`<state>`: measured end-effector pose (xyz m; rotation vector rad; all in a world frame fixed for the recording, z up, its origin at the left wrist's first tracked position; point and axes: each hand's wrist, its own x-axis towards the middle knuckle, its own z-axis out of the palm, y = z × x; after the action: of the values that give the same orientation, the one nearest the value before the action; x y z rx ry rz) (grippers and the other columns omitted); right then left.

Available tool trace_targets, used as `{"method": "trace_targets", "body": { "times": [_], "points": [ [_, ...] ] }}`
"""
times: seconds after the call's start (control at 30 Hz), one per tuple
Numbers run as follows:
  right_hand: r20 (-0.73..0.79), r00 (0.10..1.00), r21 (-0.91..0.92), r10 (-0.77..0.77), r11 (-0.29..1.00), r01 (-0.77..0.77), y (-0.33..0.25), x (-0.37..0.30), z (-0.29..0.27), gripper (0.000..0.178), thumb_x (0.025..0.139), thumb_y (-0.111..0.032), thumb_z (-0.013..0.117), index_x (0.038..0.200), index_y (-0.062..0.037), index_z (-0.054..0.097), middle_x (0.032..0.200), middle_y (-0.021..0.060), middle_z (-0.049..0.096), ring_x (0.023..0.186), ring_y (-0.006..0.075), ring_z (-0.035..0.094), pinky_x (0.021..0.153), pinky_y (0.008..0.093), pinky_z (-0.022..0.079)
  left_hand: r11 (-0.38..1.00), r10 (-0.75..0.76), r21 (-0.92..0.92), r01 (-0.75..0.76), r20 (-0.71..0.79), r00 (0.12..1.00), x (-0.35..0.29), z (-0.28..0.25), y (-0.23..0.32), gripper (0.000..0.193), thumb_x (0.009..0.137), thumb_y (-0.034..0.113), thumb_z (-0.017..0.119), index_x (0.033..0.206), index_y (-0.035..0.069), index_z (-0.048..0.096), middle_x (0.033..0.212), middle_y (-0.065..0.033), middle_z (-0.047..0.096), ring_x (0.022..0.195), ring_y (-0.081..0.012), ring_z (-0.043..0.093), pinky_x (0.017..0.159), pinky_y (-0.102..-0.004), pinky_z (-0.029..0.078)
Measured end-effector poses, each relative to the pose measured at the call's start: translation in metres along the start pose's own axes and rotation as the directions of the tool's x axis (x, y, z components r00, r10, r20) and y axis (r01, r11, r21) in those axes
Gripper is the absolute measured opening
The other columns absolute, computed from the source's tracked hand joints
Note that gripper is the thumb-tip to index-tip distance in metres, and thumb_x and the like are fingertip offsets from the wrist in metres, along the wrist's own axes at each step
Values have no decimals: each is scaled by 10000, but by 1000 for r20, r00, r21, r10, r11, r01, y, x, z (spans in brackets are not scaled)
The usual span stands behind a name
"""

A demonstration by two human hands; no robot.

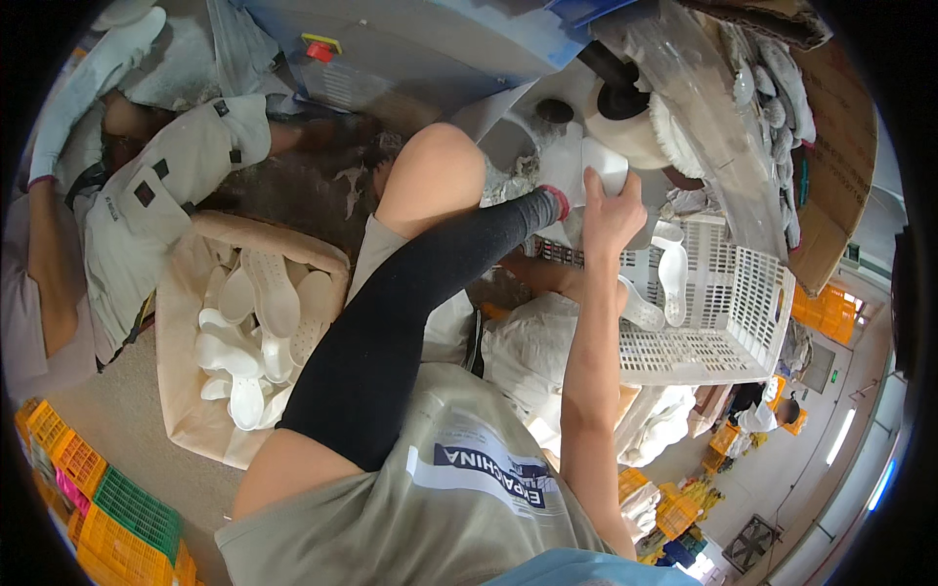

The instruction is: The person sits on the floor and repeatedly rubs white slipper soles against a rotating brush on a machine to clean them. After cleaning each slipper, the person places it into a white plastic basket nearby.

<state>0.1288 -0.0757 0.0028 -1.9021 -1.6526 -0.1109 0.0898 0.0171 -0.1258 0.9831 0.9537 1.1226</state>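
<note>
My right hand is bare and closed around a smooth white piece, which looks like a shoe sole; its far end is hidden. My left hand, in a white glove with a red cuff edge, is right beside that piece on its left. The glove blends with the white surfaces, so its fingers cannot be made out. A black sleeve covers my left forearm. Just beyond both hands is a machine with a pale rounded housing and a white bristly wheel.
A cloth-lined basket of white soles stands at my left. On my right, a white slatted crate holds a couple of soles. A co-worker sits at the far left. A blue machine cabinet bears a red button.
</note>
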Motion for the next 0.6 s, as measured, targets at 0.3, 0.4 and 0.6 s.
{"method": "trace_targets", "body": {
  "times": [0.3,0.4,0.6],
  "points": [
    [447,893,6,55,998,-64,-83,-29,-77,637,807,-144,759,1350,26,472,1157,298,662,1079,482,653,930,496,515,504,-101,-833,227,205,974,0,-8,26,499,1066,496,366,1268,108,606,1169,-117,677,1002,-298,649,887,-438,534],
    [370,923,-65,107,994,-89,-82,-3,-69,392,828,-126,723,1137,22,533,905,301,679,884,525,653,742,561,526,527,-123,-790,313,293,948,6,-23,44,513,1069,513,362,1268,105,601,1150,-122,680,979,-301,654,878,-445,546],
    [270,962,76,-50,997,31,-98,-78,-129,360,854,-90,718,1166,30,583,976,238,685,1013,489,620,838,512,484,289,136,-848,445,496,857,-84,-22,52,542,1076,548,355,1267,99,592,1111,-133,684,932,-306,665,861,-461,569]
  ]
}}
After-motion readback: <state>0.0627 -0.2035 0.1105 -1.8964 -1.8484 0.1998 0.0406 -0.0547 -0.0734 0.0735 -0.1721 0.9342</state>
